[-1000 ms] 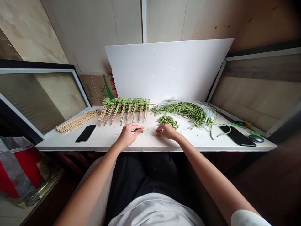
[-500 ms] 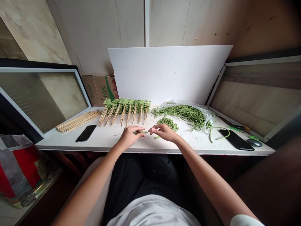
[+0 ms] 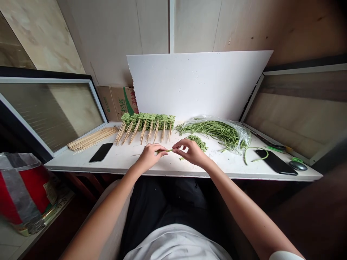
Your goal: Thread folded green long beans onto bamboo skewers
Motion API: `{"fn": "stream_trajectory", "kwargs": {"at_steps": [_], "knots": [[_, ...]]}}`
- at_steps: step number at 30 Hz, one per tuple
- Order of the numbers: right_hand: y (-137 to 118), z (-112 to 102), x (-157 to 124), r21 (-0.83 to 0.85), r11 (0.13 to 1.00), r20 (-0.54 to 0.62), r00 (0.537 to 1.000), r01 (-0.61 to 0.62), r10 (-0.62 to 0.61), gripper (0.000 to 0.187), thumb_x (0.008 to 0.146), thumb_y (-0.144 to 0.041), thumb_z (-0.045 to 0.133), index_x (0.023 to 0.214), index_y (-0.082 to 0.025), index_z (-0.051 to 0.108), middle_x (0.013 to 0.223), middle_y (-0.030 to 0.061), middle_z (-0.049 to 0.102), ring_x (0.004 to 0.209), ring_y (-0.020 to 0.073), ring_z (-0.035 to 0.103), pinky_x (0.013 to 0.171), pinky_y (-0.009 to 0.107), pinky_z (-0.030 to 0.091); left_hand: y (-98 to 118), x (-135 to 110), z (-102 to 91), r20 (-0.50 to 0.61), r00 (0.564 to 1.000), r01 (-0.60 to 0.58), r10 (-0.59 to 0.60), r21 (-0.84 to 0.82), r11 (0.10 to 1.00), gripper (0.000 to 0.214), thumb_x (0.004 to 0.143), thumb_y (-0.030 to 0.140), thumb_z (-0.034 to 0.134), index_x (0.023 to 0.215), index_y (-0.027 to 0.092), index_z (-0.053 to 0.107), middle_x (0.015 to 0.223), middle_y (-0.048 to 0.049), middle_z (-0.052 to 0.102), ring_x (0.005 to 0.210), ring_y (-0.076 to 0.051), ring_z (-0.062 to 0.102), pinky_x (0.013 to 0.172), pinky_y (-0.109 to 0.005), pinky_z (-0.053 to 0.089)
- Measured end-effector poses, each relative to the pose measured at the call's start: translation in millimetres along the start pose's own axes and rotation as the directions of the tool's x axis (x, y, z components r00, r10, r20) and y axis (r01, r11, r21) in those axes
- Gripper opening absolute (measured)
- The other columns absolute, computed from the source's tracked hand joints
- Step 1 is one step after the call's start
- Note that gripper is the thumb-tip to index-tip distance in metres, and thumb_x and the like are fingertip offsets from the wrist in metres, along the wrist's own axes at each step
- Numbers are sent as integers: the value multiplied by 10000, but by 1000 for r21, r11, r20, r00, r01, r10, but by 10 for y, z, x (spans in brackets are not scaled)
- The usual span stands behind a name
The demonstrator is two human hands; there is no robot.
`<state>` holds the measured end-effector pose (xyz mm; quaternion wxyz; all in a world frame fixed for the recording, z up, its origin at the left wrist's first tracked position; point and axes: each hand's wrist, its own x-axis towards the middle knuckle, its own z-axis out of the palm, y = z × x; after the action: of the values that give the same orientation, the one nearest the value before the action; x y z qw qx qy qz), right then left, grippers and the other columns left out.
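My left hand [image 3: 149, 156] is closed in a pinch on short cut pieces of green long bean [image 3: 169, 150], just above the front of the white table. How many pieces it holds is hidden by the fingers. My right hand [image 3: 192, 153] pinches the right end of a bean piece that juts out between the two hands. Just behind the right hand lies a heap of cut bean pieces [image 3: 199, 142], with a loose piece near the fingers. Farther back, bean-loaded skewers [image 3: 149, 121] are stacked in a row, their bare sticks pointing toward me.
Loose bamboo skewers [image 3: 90, 139] and a phone [image 3: 101, 152] lie at left. Uncut long beans [image 3: 217, 130] spill from a clear plastic bag [image 3: 245, 135] at right. Beyond are another phone [image 3: 275, 161], a dark mouse [image 3: 298, 165] and a white board [image 3: 200, 85] against the wall.
My right hand has come to the bean piece jutting from my left hand and now pinches its end; before, its fingers were apart from it. The view has shifted slightly.
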<state>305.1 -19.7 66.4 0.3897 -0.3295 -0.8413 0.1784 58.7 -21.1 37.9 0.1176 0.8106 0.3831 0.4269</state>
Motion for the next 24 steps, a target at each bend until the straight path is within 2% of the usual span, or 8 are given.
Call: {"fn": "stream_trajectory", "kwargs": {"at_steps": [3,8,13,20,24], "knots": [[4,62,-6,14,999,-11,999,33,-33,360,935,-546,745,1063,-213,790,972,99,777,912,237,677,753,346,537,12,-7,31,-14,999,-43,43,56,998,66,934,304,790,939,245,820,974,-46,817,893,-233,732,938,-394,509],[5,167,-3,12,991,-45,990,132,-131,259,980,-463,715,946,-213,774,886,88,749,900,240,624,791,362,506,57,-12,56,-3,992,-125,126,105,987,58,948,263,773,902,240,801,917,-26,812,834,-210,709,917,-389,451],[59,199,-3,35,979,-38,979,199,-198,158,989,-354,718,929,-215,761,859,73,742,878,229,612,852,376,492,88,-13,26,30,980,-201,199,136,970,188,978,165,683,834,234,783,869,-9,813,787,-185,701,934,-400,407],[145,200,-16,274,960,103,991,48,-79,255,958,-456,729,885,-218,780,864,75,758,899,225,676,834,349,538,138,-12,66,117,975,-204,191,108,973,285,979,173,628,737,241,762,839,-10,819,777,-190,721,981,-420,398],[129,107,2,336,942,181,982,-2,-62,364,923,-552,747,868,-195,791,859,87,764,850,215,694,820,349,542,49,-6,14,120,977,-188,174,121,975,276,974,153,624,770,252,781,796,-4,803,782,-195,720,1018,-427,393]]}}
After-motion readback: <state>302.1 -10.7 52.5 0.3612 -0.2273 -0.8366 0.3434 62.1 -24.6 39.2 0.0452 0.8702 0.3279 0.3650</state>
